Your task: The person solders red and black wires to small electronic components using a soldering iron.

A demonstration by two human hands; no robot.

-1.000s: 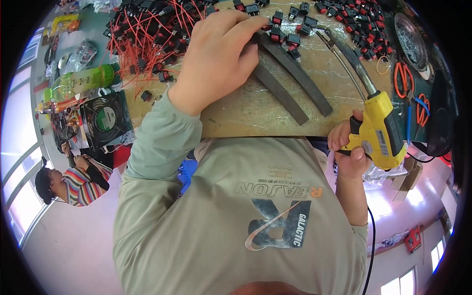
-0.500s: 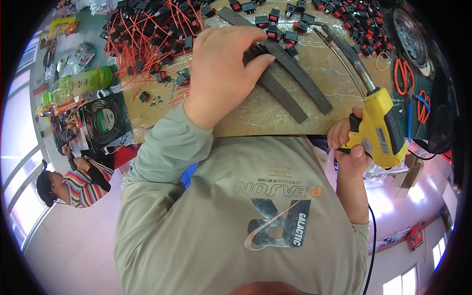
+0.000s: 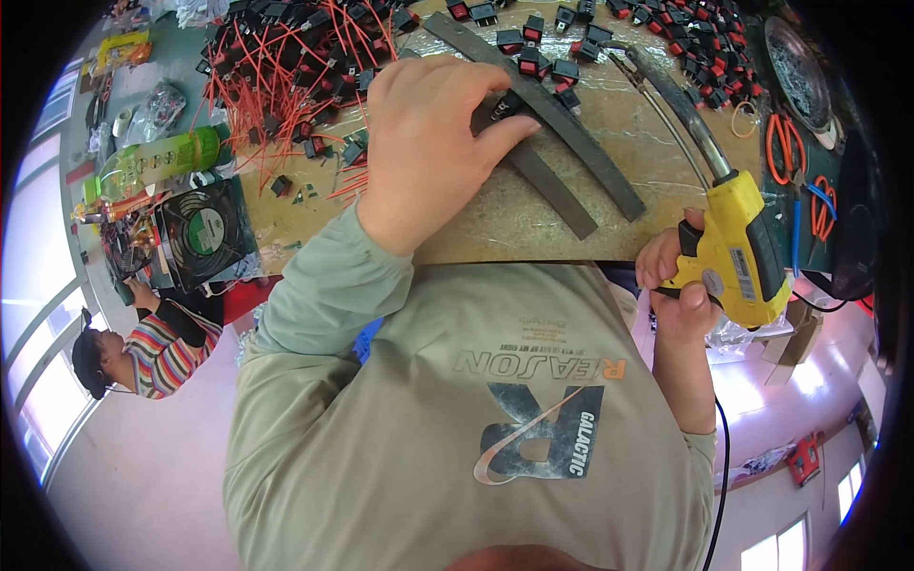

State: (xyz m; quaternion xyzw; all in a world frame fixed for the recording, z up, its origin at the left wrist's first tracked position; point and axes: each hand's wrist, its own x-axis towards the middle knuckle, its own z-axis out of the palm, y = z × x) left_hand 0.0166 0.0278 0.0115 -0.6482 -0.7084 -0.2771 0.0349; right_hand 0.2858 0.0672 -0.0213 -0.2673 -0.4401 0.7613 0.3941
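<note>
My left hand (image 3: 433,143) is closed in a pinch over the wooden board. Between its thumb and forefinger sits a small black rocker switch (image 3: 503,105), partly hidden by the fingers. Two dark flat strips (image 3: 583,143) lie slanting side by side on the board; the nearer one (image 3: 552,188) runs under that hand. My right hand (image 3: 674,271) grips the handle of a yellow soldering gun (image 3: 735,228) at the board's front edge. The gun's metal tube and thin feed rod (image 3: 666,109) point away and left, with their tip near several loose switches (image 3: 533,62).
Switches with red wires (image 3: 286,76) are heaped at the far left, and a pile of red-and-black switches (image 3: 690,48) lies far right. A round metal dish (image 3: 798,76), orange-handled scissors (image 3: 784,147), a green bottle (image 3: 157,164) and a black fan (image 3: 202,231) flank the board. Another person (image 3: 143,357) sits left.
The rocker switch has turned a little in my left fingers, and the left thumb has shifted slightly to the right. My right hand and the soldering gun stay almost still.
</note>
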